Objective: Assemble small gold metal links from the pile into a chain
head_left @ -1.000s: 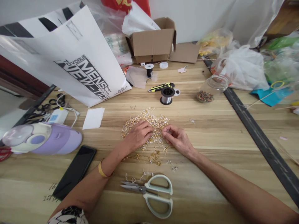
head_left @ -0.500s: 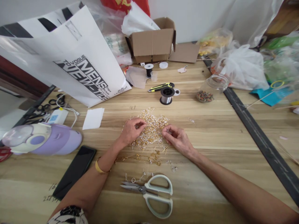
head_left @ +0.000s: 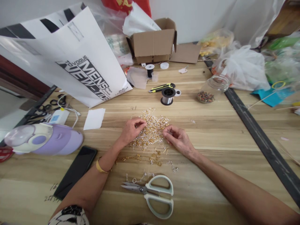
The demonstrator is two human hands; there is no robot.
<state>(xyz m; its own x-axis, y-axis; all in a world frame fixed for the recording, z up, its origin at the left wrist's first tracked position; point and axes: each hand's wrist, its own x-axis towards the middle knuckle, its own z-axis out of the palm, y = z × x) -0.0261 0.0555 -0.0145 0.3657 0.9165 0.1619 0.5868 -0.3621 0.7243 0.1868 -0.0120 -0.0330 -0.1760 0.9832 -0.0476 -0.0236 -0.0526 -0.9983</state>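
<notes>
Gold and silver jewellery findings (head_left: 153, 131) heaped mid-bench (head_left: 211, 137), between both hands. Left hand (head_left: 131, 130) sits at the pile's left edge, fingers curled, fingertips pinching a few small pieces, likely to single one out. Right hand (head_left: 177, 139) rests at the right edge, thumb and forefinger pressed together on something too small to identify. Loose chain bits (head_left: 150, 158) trail toward the scissors (head_left: 152, 194), lying close by within reach. Wire spool (head_left: 167, 96) and bead jar (head_left: 212, 89) parked behind the pile. Phone (head_left: 75, 172) off left, clear of work.
</notes>
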